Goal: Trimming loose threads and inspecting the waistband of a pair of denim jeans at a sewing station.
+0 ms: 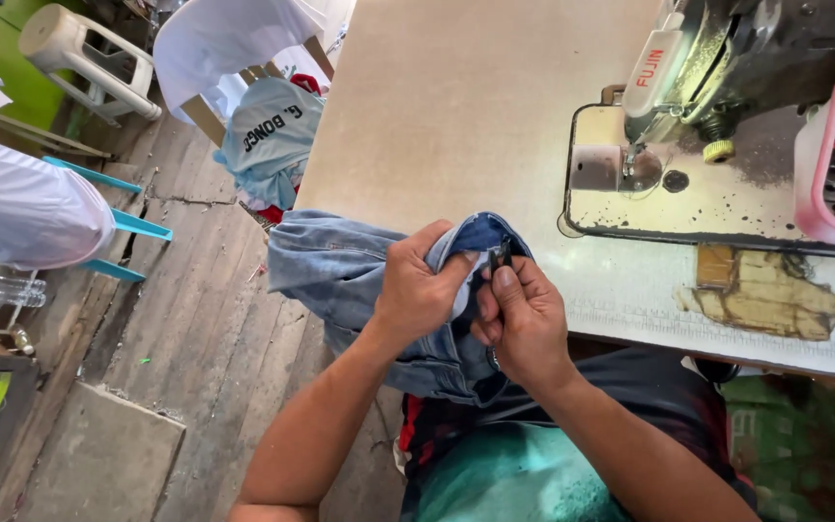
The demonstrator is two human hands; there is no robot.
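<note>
A pair of blue jeans (340, 266) hangs over the front edge of the sewing table (456, 106) and down into my lap. My left hand (417, 290) grips a folded hem or edge of the denim near its top. My right hand (524, 319) pinches a small dark tool (500, 256), thin and metal-looking, right against that same fold. The two hands touch each other over the cloth. What the tool's tip does is hidden by my fingers.
A sewing machine (727, 58) stands on the table at the right, with a pink tray (828, 164) of bobbins beside it. A worn patch (765, 290) marks the table front. Clothes, a white plastic stool (79, 48) and blue-framed seats lie on the wooden floor at left.
</note>
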